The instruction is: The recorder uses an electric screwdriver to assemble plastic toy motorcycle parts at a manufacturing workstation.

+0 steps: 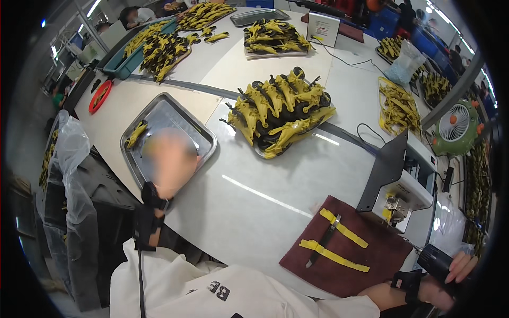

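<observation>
My left hand (174,161) is over a metal tray (205,132) at the left. It is smeared, its fingers cannot be made out, and a yellowish blur shows at their tips. Beside it in the tray lies a yellow toy motorcycle part (137,133). Down at the lower right, my right hand (450,281) is closed round a dark electric screwdriver (438,262), whose thin bit points up and left toward a maroon cloth (339,204). On that cloth lie a dark strip-like tool (330,234) and strips of yellow tape (339,256).
Yellow and black toy motorcycles (275,108) fill a tray at centre. More piles (275,36) stand behind, with a teal bin (119,68) and red dish (101,97) at left. A boxy bench machine (408,185) and green fan (457,127) stand at right. People work farther back.
</observation>
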`<move>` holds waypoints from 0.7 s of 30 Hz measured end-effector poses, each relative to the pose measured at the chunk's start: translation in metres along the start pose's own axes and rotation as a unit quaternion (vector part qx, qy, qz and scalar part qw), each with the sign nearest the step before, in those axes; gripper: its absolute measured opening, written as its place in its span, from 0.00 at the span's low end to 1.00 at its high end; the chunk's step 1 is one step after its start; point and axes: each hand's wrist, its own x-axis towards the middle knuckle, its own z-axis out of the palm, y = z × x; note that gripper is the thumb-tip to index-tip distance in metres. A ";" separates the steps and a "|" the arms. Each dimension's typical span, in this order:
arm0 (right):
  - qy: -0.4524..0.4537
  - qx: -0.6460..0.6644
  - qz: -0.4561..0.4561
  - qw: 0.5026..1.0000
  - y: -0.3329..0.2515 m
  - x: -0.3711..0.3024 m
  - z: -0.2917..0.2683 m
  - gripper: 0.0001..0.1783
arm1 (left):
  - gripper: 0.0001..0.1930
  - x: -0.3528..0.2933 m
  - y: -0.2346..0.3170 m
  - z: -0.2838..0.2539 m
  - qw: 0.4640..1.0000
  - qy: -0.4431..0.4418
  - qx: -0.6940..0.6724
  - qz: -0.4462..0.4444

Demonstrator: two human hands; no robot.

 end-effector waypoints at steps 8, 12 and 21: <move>-0.095 0.025 0.025 0.995 0.012 -0.018 0.005 0.36 | 0.31 0.035 0.176 -0.018 0.906 0.055 -0.228 0.353; -0.119 0.042 0.012 0.992 -0.001 -0.019 0.007 0.37 | 0.26 0.057 0.195 -0.003 0.901 0.122 -0.261 0.323; -0.126 0.054 0.054 0.989 0.001 -0.013 -0.001 0.34 | 0.25 0.045 0.199 -0.051 0.826 0.216 -0.423 0.304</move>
